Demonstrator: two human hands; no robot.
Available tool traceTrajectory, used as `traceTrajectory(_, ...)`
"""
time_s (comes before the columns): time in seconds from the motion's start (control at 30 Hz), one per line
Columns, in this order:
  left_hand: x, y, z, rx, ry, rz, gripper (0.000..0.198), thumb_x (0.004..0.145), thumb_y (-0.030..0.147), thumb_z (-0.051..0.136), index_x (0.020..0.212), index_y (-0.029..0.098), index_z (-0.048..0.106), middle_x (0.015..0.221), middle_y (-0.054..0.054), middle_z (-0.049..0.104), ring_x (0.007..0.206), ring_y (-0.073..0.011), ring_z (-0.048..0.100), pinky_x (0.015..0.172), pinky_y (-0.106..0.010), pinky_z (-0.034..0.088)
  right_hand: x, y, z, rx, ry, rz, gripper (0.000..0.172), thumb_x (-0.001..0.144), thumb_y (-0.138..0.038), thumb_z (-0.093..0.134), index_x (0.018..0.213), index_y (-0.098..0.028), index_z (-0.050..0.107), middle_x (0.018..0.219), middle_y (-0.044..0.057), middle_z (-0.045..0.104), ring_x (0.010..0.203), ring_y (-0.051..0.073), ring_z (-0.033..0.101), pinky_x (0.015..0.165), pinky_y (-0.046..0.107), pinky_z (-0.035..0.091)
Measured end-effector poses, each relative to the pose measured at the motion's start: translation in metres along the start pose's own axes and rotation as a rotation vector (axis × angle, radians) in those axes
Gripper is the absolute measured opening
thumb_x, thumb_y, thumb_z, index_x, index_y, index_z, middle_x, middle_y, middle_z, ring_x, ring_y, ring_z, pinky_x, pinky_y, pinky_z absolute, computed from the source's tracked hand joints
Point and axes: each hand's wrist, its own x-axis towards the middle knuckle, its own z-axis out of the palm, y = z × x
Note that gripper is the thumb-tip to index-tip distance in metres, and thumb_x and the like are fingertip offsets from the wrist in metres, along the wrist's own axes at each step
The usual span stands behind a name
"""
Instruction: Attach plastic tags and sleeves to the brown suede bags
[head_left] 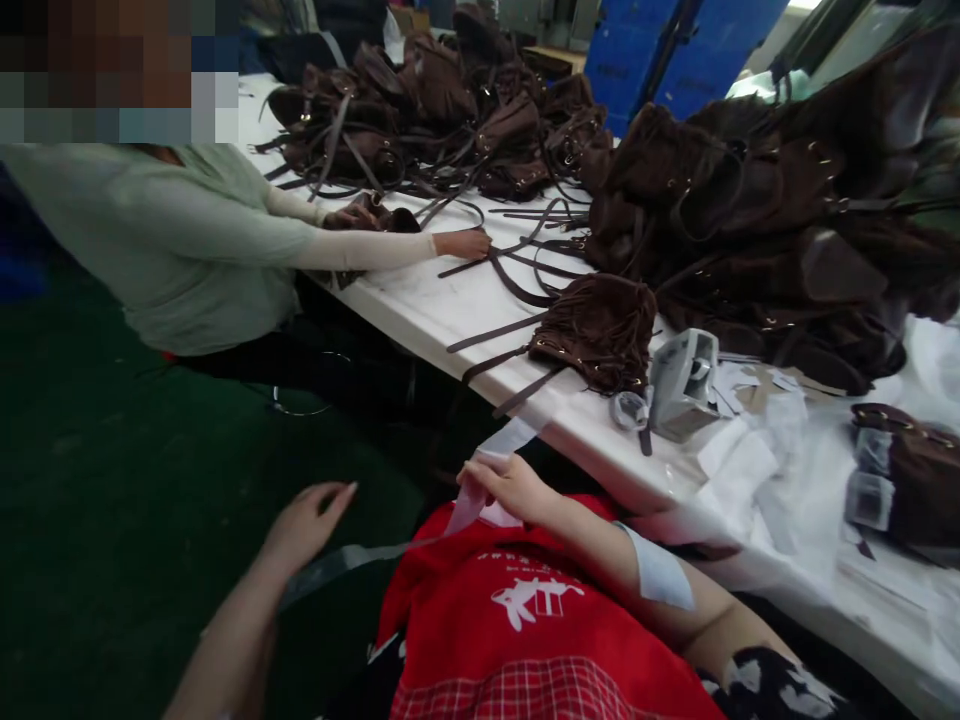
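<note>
Near the table edge, my right hand (514, 487) pinches a long, translucent whitish strip (469, 505). One end sticks up beyond my fingers; the rest trails left in front of my red apron (480, 610) and passes by my left wrist. My left hand (311, 520) hovers over the dark floor, fingers stretched out and apart from the thumb, with no object visible in it. The table ahead holds a dark brown fringed bag (596, 330), its straps hanging over the edge. Beside it are a grey-white tape dispenser (684, 385) and a small clear roll (628, 411).
A co-worker in a pale green top (210, 250) sits at the left, hands on a bag and straps. Brown bags (442, 90) pile up at the back and right. White paper scraps (739, 450) and another bag (915, 480) lie on the white table (390, 300).
</note>
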Motion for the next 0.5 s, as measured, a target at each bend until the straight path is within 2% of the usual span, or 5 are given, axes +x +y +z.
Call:
traceTrajectory(0.1, -0.014, 0.048, 0.034, -0.445, -0.488, 0.241, 0.05, 0.08, 0.064, 0.053, 0.089, 0.019, 0.074, 0.102, -0.011, 0.074, 0.102, -0.0291, 0.065, 0.088, -0.038, 0.05, 0.005, 0.003, 0.033, -0.249, -0.173, -0.059, 0.03, 0.098, -0.037, 0.046, 0.097, -0.019, 0.071, 0.082, 0.001, 0.07, 0.073, 0.013, 0.062, 0.07, 0.023, 0.048)
traceTrajectory(0.17, -0.023, 0.08, 0.055, -0.612, -0.651, 0.243, 0.042, 0.075, 0.057, 0.067, 0.09, 0.018, 0.073, 0.093, -0.009, 0.075, 0.086, -0.025, 0.068, 0.076, -0.034, 0.053, 0.001, 0.009, 0.047, -0.363, -0.293, -0.086, 0.025, 0.098, -0.03, 0.047, 0.102, -0.02, 0.07, 0.093, 0.002, 0.072, 0.081, 0.014, 0.064, 0.075, 0.023, 0.047)
traceTrajectory(0.27, -0.027, 0.108, 0.073, -0.776, -0.584, 0.15, 0.035, 0.07, 0.046, 0.077, 0.087, 0.016, 0.075, 0.088, -0.009, 0.076, 0.082, -0.0224, 0.068, 0.073, -0.031, 0.052, -0.006, 0.019, 0.054, -0.479, -0.468, -0.123, 0.027, 0.098, -0.028, 0.046, 0.103, -0.021, 0.072, 0.098, 0.003, 0.073, 0.084, 0.015, 0.065, 0.075, 0.023, 0.047)
traceTrajectory(0.4, -0.013, 0.12, 0.074, -0.892, -0.374, 0.147, 0.036, 0.066, 0.046, 0.08, 0.083, 0.015, 0.075, 0.082, -0.007, 0.076, 0.076, -0.0206, 0.068, 0.07, -0.029, 0.052, -0.011, 0.026, 0.047, -0.643, -0.388, -0.122, 0.03, 0.097, -0.037, 0.048, 0.098, -0.023, 0.074, 0.083, 0.002, 0.073, 0.07, 0.016, 0.064, 0.064, 0.024, 0.045)
traceTrajectory(0.5, -0.004, 0.128, 0.063, -0.89, -0.18, 0.192, 0.04, 0.063, 0.049, 0.081, 0.083, 0.015, 0.075, 0.078, -0.006, 0.075, 0.072, -0.0197, 0.067, 0.068, -0.029, 0.053, -0.013, 0.029, 0.047, -0.627, -0.441, -0.17, 0.03, 0.098, -0.036, 0.046, 0.099, -0.026, 0.074, 0.085, 0.0, 0.074, 0.07, 0.015, 0.064, 0.063, 0.023, 0.044)
